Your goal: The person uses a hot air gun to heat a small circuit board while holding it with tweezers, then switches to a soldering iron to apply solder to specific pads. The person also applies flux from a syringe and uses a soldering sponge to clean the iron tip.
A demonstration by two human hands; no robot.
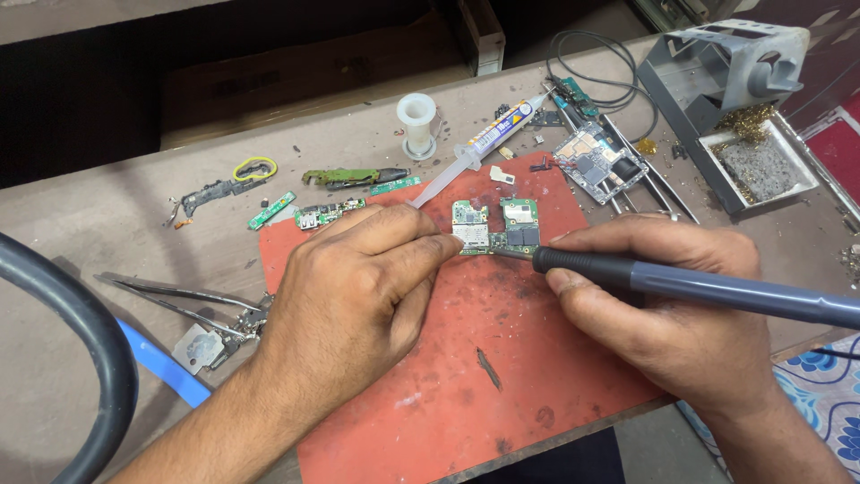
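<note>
On a red mat [466, 376] over the bench [81, 260], the left hand [345, 300] pinched a circuit board [494, 226]; the right hand [667, 305] gripped a soldering iron [708, 289]; a tray [717, 166] held brass wool [748, 121].

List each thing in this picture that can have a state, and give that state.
Left hand: pressing the circuit board, which lies flat on the red mat.
Right hand: gripping the soldering iron, tip at the board.
Syringe: lying unheld.
Tweezers: lying unheld.

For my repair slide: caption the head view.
Left hand steadies a small green circuit board on a red mat while the right hand applies a soldering iron.
</note>
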